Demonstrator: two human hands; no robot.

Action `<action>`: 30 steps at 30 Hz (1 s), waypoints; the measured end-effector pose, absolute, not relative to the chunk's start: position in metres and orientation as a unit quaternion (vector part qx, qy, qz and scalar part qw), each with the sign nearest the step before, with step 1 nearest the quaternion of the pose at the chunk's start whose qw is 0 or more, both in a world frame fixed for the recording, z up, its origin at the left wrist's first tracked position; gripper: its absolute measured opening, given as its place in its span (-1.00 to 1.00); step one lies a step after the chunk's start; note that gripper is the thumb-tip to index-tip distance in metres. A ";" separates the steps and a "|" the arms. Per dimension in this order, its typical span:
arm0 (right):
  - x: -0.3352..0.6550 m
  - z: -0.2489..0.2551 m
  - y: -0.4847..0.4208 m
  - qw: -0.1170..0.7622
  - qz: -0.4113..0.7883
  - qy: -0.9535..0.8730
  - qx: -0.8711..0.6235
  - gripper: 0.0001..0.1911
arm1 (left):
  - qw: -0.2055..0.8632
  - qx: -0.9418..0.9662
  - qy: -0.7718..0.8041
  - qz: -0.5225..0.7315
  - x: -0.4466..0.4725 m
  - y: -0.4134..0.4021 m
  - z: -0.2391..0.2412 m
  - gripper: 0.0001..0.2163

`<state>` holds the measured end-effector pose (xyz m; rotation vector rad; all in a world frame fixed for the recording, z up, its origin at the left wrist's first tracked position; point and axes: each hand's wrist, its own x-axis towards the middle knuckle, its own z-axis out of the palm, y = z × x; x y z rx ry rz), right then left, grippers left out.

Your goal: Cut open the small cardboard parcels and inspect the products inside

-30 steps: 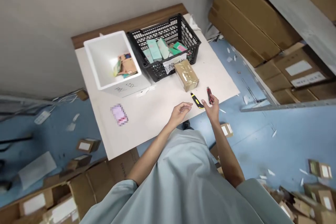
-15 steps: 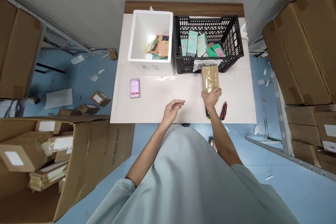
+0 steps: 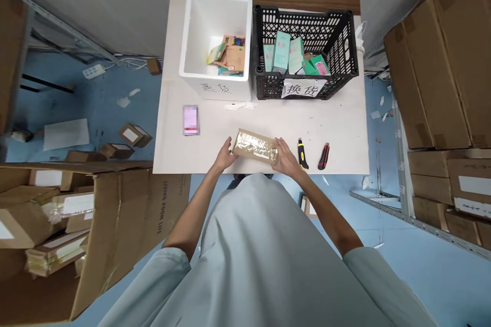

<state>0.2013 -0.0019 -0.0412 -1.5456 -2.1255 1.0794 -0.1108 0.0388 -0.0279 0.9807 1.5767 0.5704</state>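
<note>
A small brown cardboard parcel [image 3: 255,145] wrapped in shiny tape lies near the front edge of the white table [image 3: 337,127]. My left hand [image 3: 224,156] grips its left end and my right hand [image 3: 286,157] grips its right end. Just right of my right hand lie a black-and-yellow utility knife [image 3: 303,155] and a red-and-black utility knife [image 3: 324,156], both untouched.
A white foam bin [image 3: 194,69] with a few packets and a black mesh crate [image 3: 351,43] of teal boxes stand at the table's back. A pink item [image 3: 191,119] lies at the left. Cardboard cartons [image 3: 441,61] are stacked on the right, and an open carton [image 3: 115,214] of parcels stands at the left.
My right hand pulled the parcel from beside the crate to the front edge, and my left hand came in to take its other end. The view steadied over the table.
</note>
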 end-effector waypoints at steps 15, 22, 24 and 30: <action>0.168 -0.088 -0.057 0.285 0.525 -0.418 -0.684 -0.20 | 0.600 0.459 0.626 0.193 -0.132 0.003 -0.068 -0.47; 0.165 -0.082 -0.046 0.319 0.489 -0.400 -0.706 -0.22 | 0.562 0.499 0.620 0.224 -0.143 -0.001 -0.072 -0.60; 0.168 -0.084 -0.042 0.309 0.474 -0.401 -0.720 -0.19 | 0.540 0.507 0.635 0.218 -0.149 0.001 -0.075 -0.61; 0.166 -0.096 -0.045 0.291 0.472 -0.396 -0.732 -0.28 | 0.529 0.479 0.666 0.218 -0.155 0.004 -0.093 -0.62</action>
